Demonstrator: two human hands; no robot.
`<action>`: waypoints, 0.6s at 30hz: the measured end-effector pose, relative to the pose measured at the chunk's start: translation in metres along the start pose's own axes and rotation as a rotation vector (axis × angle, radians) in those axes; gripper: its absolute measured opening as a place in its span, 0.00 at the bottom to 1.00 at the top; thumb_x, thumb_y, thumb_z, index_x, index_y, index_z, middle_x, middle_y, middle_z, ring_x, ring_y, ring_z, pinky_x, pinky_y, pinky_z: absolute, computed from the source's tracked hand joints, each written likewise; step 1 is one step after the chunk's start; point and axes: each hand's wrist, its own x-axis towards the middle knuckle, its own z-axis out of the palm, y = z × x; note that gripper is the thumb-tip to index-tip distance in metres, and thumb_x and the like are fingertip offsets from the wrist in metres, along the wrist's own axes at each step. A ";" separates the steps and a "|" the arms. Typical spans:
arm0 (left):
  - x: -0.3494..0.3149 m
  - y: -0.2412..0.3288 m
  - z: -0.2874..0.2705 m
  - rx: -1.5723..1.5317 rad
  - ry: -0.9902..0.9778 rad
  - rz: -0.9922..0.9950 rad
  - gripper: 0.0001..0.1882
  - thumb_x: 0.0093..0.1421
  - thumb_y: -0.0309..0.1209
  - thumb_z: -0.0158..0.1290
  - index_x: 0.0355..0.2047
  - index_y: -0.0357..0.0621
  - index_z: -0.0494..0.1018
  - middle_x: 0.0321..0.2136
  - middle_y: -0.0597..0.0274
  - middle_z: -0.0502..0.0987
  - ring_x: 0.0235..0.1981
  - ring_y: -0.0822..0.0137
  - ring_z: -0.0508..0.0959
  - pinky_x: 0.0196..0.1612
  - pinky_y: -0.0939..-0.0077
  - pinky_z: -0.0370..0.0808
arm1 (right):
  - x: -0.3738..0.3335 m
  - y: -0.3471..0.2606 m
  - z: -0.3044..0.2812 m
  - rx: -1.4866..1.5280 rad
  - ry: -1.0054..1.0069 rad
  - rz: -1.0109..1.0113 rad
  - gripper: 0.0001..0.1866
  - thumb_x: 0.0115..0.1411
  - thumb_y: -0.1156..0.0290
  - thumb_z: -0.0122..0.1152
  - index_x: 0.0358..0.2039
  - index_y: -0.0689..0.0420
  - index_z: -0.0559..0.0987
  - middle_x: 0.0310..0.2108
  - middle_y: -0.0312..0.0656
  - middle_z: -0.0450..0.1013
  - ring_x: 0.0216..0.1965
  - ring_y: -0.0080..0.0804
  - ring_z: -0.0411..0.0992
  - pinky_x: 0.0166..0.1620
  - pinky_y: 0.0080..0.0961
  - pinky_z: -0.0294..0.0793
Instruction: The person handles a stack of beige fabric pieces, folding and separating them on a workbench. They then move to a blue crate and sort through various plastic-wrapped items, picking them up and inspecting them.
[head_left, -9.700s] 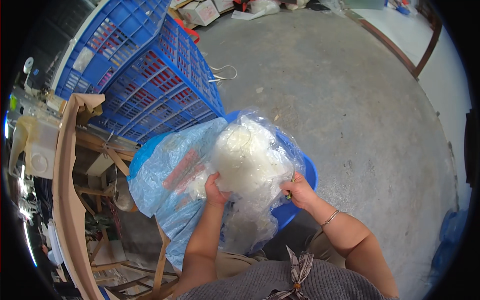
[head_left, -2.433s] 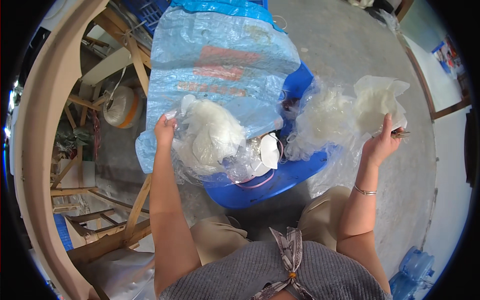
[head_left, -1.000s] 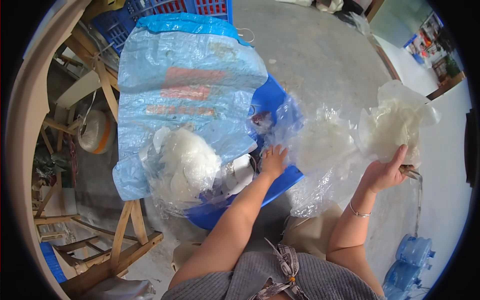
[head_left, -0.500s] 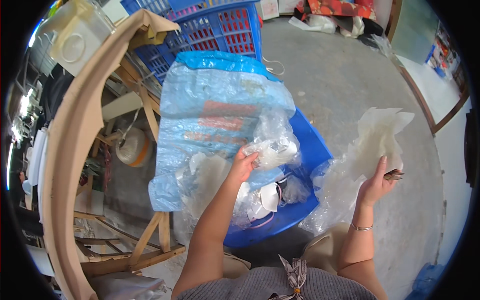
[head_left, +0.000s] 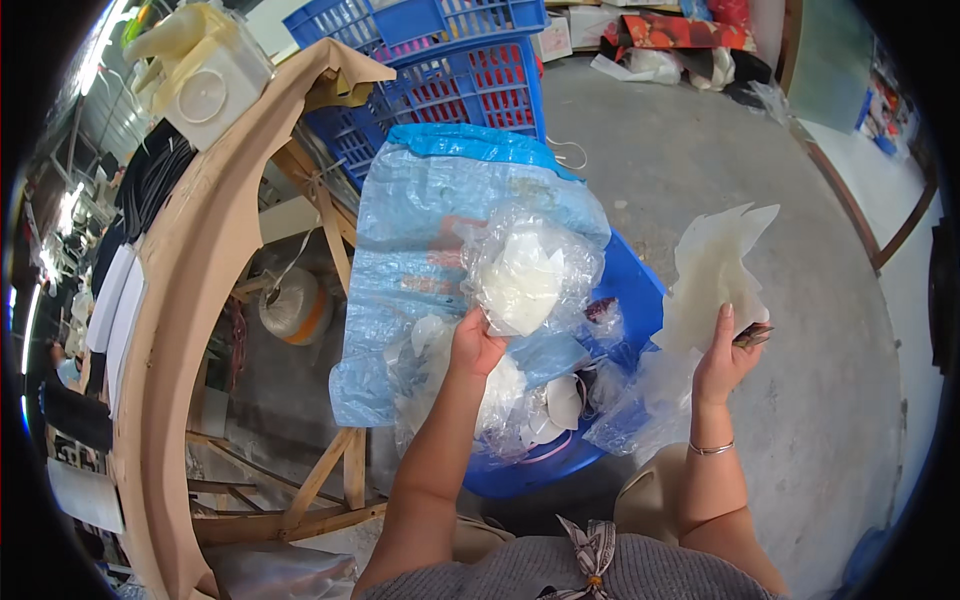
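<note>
My left hand (head_left: 480, 342) is closed on the lower edge of a clear plastic bag (head_left: 580, 255) with a white piece (head_left: 522, 285) inside, held above a blue woven sack (head_left: 385, 290). To the right, my right hand (head_left: 724, 362) grips a thin translucent off-white sheet (head_left: 712, 262) with a jagged upper edge. A small dark brownish object (head_left: 752, 335) also sticks out from that hand; I cannot make out its kind. Below my hands, a blue plastic bin (head_left: 640, 285) contains crumpled clear film and white pieces. More clear film (head_left: 655, 405) hangs over its right side.
Blue slatted crates (head_left: 465, 85) with red things inside are stacked beyond the sack. On the left curves a workbench edge (head_left: 185, 330) with wooden legs and a roll of twine (head_left: 295, 305) beneath. Wrapped goods (head_left: 690, 35) lie by the far wall.
My left hand has raised and turned the clear bag, so the white piece faces up more fully. The sheet in my right hand has moved slightly left. The whole view has shifted a little.
</note>
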 end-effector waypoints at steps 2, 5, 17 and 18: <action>-0.001 0.003 -0.010 -0.107 -0.037 -0.022 0.22 0.63 0.31 0.35 0.57 0.37 0.58 0.55 0.52 0.64 0.56 0.55 0.66 0.58 0.58 0.64 | -0.003 0.000 0.002 0.011 -0.009 -0.016 0.12 0.61 0.74 0.52 0.43 0.63 0.68 0.43 0.42 0.69 0.43 0.26 0.67 0.48 0.22 0.65; -0.005 0.007 -0.019 -0.201 -0.115 -0.027 0.21 0.63 0.31 0.35 0.56 0.36 0.59 0.55 0.52 0.65 0.55 0.55 0.66 0.57 0.58 0.65 | -0.009 -0.001 0.006 0.029 -0.020 -0.014 0.12 0.60 0.74 0.53 0.43 0.63 0.67 0.42 0.41 0.69 0.43 0.26 0.67 0.48 0.22 0.65; -0.025 0.021 0.001 -0.111 -0.062 0.062 0.21 0.63 0.30 0.35 0.55 0.36 0.59 0.54 0.52 0.65 0.54 0.55 0.68 0.56 0.58 0.66 | -0.031 -0.013 0.026 0.109 -0.150 0.072 0.14 0.58 0.74 0.56 0.43 0.63 0.67 0.41 0.40 0.69 0.42 0.24 0.67 0.47 0.22 0.65; -0.026 0.021 0.004 -0.113 -0.066 0.074 0.21 0.63 0.30 0.35 0.55 0.36 0.60 0.54 0.52 0.66 0.54 0.55 0.68 0.56 0.58 0.66 | -0.032 -0.013 0.027 0.116 -0.151 0.072 0.14 0.58 0.74 0.56 0.43 0.63 0.68 0.41 0.40 0.69 0.41 0.25 0.67 0.47 0.22 0.66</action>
